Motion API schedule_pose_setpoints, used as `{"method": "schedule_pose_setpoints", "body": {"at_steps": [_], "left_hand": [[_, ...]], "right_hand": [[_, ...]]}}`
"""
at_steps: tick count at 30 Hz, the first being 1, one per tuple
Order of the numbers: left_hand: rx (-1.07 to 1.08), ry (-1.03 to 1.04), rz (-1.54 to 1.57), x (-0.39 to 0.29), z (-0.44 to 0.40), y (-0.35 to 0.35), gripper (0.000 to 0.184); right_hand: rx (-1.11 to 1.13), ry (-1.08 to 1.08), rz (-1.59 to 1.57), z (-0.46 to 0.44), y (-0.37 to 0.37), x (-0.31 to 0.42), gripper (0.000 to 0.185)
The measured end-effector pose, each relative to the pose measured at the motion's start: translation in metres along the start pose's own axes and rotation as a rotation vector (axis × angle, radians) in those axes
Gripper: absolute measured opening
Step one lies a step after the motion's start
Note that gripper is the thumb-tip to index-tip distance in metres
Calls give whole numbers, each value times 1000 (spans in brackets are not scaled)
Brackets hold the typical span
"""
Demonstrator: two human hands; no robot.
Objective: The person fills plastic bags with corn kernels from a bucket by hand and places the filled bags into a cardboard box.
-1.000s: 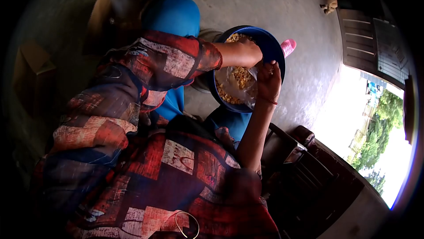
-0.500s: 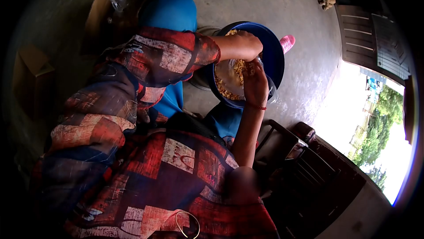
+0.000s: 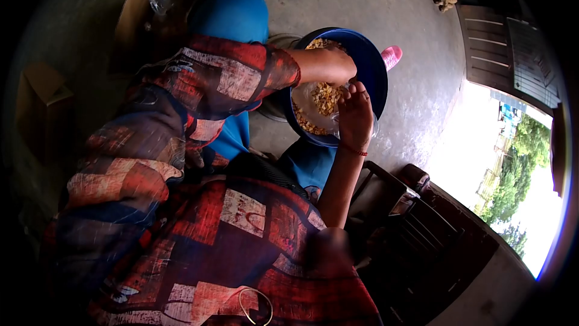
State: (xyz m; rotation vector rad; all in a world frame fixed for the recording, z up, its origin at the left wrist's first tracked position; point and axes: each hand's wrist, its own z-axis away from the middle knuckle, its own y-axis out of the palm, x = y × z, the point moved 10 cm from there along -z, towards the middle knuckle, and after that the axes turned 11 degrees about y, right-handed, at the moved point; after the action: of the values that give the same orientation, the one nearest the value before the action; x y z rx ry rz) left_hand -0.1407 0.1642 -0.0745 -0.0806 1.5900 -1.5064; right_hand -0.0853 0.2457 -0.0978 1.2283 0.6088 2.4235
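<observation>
Rightward by a little, the right hand (image 3: 354,122) is now standing with its fingers raised, where half a second ago they were bending over the pieces (image 3: 310,124); the left hand (image 3: 335,65) is staying almost put.

Going across from the left, I am seeing the small box (image 3: 45,106), then the big box (image 3: 131,18) with the blue knee (image 3: 232,12) in front of it. The left hand is reaching over the tub (image 3: 371,72), its back hiding its fingers, so I cannot tell whether they are gripping or loose. Just below it, the clear bag (image 3: 306,98) is lying inside the tub, with yellow pieces showing in or through it. The right hand's fingers are keeping narrow beside the bag; I cannot tell whether they are pinching it. For good handling, I would be holding the bag lightly and steadily, spreading its edge rather than tugging, and keeping both hands inside the tub's rim against spills.

Further right, the tub's bare inner wall is leaving room beside the raised fingers, while the chair (image 3: 389,176) is crowding the right forearm (image 3: 339,181). Past the rim, the pink slipper (image 3: 392,56) is sitting close, and floor (image 3: 416,109) is stretching toward the doorway (image 3: 512,175).
</observation>
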Motion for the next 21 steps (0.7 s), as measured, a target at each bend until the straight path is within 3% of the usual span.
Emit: {"method": "schedule_pose_setpoints", "body": {"at_steps": [1, 6, 8, 11, 15, 17, 21], "left_hand": [[76, 10, -9, -2, -1, 8, 26], [147, -14, 35, -9, 7, 13, 32], [283, -42, -34, -11, 8, 18, 34], [275, -25, -35, -12, 7, 17, 33], [148, -7, 41, -4, -3, 27, 28], [134, 22, 44, -9, 1, 24, 25], [90, 35, 19, -9, 0, 22, 24]], "right_hand": [[90, 7, -36, 0, 8, 2, 26], [50, -27, 13, -12, 23, 22, 19], [20, -79, 74, -24, 24, 30, 18], [-100, -96, 355, -48, 22, 39, 18], [-90, -20, 668, -86, 12, 32, 26], [59, -397, 1305, -109, 8, 29, 30], [-85, -231, 1355, -129, 7, 10, 37]]}}
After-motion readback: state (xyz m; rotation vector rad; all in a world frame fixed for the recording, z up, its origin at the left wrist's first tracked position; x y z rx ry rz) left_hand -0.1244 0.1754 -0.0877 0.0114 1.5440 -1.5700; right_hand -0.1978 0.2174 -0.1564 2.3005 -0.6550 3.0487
